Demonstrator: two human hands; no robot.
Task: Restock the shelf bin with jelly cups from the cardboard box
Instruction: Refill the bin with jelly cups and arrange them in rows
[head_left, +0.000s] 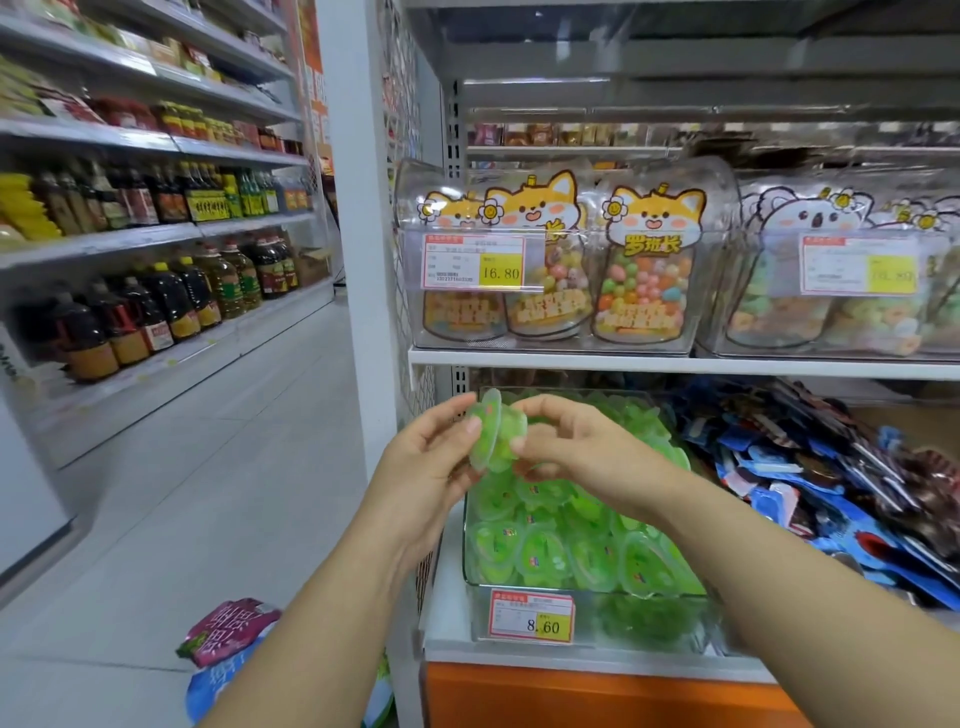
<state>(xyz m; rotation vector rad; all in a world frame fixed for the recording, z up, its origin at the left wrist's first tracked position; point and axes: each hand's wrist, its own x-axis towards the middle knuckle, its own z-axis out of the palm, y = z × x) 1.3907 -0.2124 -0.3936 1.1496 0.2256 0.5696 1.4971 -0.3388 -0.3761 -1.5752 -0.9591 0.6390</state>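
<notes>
The left hand (426, 467) and right hand (571, 447) both pinch 1 green jelly cup (494, 439), tipped on its side, just above the clear shelf bin (649, 623). More green cups (545, 551) are heaped inside the bin.

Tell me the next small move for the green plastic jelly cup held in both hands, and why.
Probably lower the green plastic jelly cup into the clear plastic shelf bin and release it. The left hand and right hand both pinch it, tipped on its side, over the bin, which already holds many matching green cups.
</notes>
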